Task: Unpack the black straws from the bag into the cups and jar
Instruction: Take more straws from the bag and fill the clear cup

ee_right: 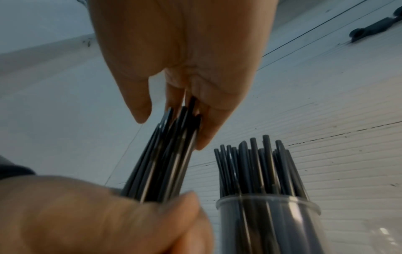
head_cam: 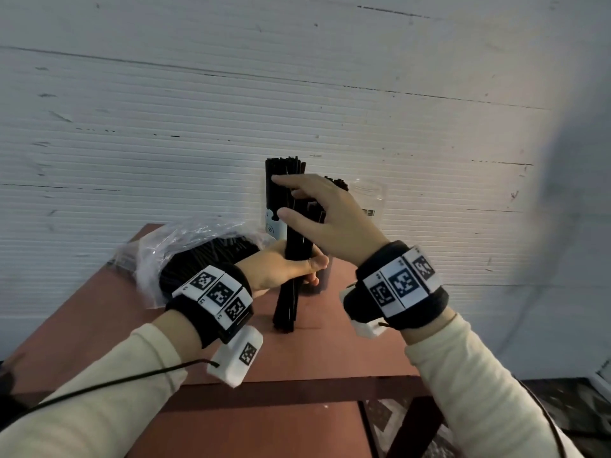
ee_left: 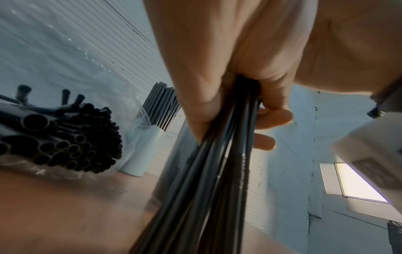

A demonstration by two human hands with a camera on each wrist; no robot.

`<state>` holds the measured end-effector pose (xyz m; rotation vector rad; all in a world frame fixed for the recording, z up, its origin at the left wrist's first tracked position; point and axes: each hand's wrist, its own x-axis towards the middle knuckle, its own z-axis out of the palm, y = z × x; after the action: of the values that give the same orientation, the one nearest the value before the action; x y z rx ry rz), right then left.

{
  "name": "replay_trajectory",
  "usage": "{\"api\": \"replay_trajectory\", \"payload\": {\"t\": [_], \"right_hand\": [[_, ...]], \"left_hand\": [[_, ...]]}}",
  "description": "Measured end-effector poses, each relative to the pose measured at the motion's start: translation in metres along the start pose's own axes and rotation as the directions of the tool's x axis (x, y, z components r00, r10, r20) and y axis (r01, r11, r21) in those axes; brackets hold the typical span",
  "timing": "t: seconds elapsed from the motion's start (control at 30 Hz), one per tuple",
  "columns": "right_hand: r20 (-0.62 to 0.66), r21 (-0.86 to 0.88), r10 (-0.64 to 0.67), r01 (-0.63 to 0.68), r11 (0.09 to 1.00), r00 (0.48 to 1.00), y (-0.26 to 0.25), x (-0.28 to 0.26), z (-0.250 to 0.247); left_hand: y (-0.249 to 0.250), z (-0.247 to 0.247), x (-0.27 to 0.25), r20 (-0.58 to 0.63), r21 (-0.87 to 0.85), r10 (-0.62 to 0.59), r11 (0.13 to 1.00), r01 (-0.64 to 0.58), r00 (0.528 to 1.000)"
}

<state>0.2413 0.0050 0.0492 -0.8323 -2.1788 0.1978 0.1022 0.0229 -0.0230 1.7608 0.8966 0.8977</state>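
My left hand (head_cam: 287,262) grips a bundle of black straws (head_cam: 287,302) around its middle; the bundle stands upright with its lower ends on the red-brown table (head_cam: 330,352). My right hand (head_cam: 317,213) is above it, its straight fingers touching the bundle's top ends (ee_right: 174,123), the thumb held apart. The clear plastic bag (head_cam: 185,246), still holding many black straws (ee_left: 65,141), lies to the left. Behind the hands stands a white cup (head_cam: 276,226) filled with straws. A clear cup (ee_right: 272,223) packed with straws stands right of the bundle. An empty-looking clear jar (head_cam: 370,196) is at the back right.
A white ribbed wall (head_cam: 297,94) rises directly behind the table. The table's front edge (head_cam: 297,388) runs below my wrists, with patterned floor (head_cam: 380,421) beneath on the right. Bare tabletop shows at the front left.
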Motion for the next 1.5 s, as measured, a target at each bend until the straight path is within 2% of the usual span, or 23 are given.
{"api": "replay_trajectory", "payload": {"t": [0.1,0.2,0.33,0.43,0.53,0.63,0.7,0.77,0.83,0.87,0.93,1.0,1.03,1.1,1.17,1.23,1.3,1.4,1.5], "right_hand": [[0.025,-0.032,-0.043,0.043,0.999,0.999,0.003,0.004,0.006],[0.032,-0.056,-0.035,0.037,0.998,0.999,0.007,0.005,0.012],[-0.013,-0.036,-0.020,0.019,0.999,1.000,0.007,0.003,0.015],[-0.014,-0.030,-0.046,0.046,0.998,0.999,0.002,0.001,0.013],[-0.128,-0.029,-0.024,0.020,0.999,0.992,-0.002,-0.002,0.001],[-0.202,0.061,0.103,-0.092,0.994,0.974,-0.001,-0.009,-0.009],[-0.138,0.091,0.133,-0.122,0.988,0.981,0.002,-0.013,-0.011],[0.070,0.169,0.148,-0.157,0.973,0.987,0.005,-0.015,-0.011],[0.288,0.184,0.122,-0.180,0.966,0.950,0.005,-0.018,-0.007],[0.328,0.166,0.104,-0.165,0.972,0.939,0.005,-0.020,-0.005],[0.298,0.170,0.063,-0.118,0.978,0.952,0.003,-0.020,-0.003],[0.216,0.193,0.053,-0.096,0.977,0.975,0.004,-0.016,-0.008],[0.159,0.197,0.066,-0.098,0.976,0.985,0.005,-0.013,-0.014],[0.012,0.237,0.101,-0.101,0.966,0.995,0.010,-0.003,-0.032],[-0.134,0.281,0.145,-0.103,0.954,0.980,0.016,0.008,-0.052],[-0.218,0.304,0.193,-0.121,0.945,0.957,0.023,0.020,-0.066],[-0.245,0.321,0.234,-0.149,0.935,0.941,0.029,0.030,-0.075],[-0.232,0.317,0.256,-0.176,0.932,0.938,0.034,0.042,-0.082],[-0.220,0.294,0.274,-0.204,0.934,0.936,0.039,0.049,-0.083]], "left_hand": [[0.000,-0.001,0.000,0.021,-0.038,0.000,0.999,0.001,1.000],[-0.002,-0.001,-0.001,0.054,-0.057,-0.052,0.997,0.055,0.997],[-0.009,-0.002,-0.004,0.163,0.135,-0.183,0.978,0.162,0.970],[-0.011,-0.001,-0.005,0.107,0.208,-0.270,0.947,0.244,0.957],[0.000,-0.001,-0.008,0.038,0.103,-0.191,0.977,0.186,0.981],[0.018,-0.003,-0.015,0.090,0.182,-0.089,0.981,0.071,0.992],[0.030,-0.002,-0.020,0.172,0.214,-0.059,0.977,0.022,0.983],[0.038,0.000,-0.023,0.276,0.195,-0.054,0.981,-0.001,0.960],[0.035,0.002,-0.022,0.337,0.125,-0.058,0.992,0.016,0.940],[0.032,0.003,-0.021,0.333,0.103,-0.057,0.994,0.024,0.941],[0.028,0.004,-0.018,0.298,0.120,-0.043,0.993,0.007,0.954],[0.027,0.003,-0.015,0.241,0.198,-0.017,0.980,-0.032,0.970],[0.025,0.001,-0.013,0.181,0.205,-0.011,0.978,-0.027,0.983],[0.022,-0.002,-0.007,-0.034,0.172,0.020,0.985,-0.014,0.999],[0.016,-0.005,0.001,-0.278,0.199,0.089,0.980,-0.033,0.956],[0.012,-0.008,0.013,-0.400,0.214,0.123,0.976,-0.038,0.908],[0.008,-0.012,0.029,-0.414,0.166,0.088,0.986,-0.020,0.906],[0.004,-0.017,0.053,-0.313,0.103,0.051,0.995,-0.020,0.948],[0.004,-0.022,0.068,-0.264,0.088,-0.006,0.996,0.031,0.965]]}}
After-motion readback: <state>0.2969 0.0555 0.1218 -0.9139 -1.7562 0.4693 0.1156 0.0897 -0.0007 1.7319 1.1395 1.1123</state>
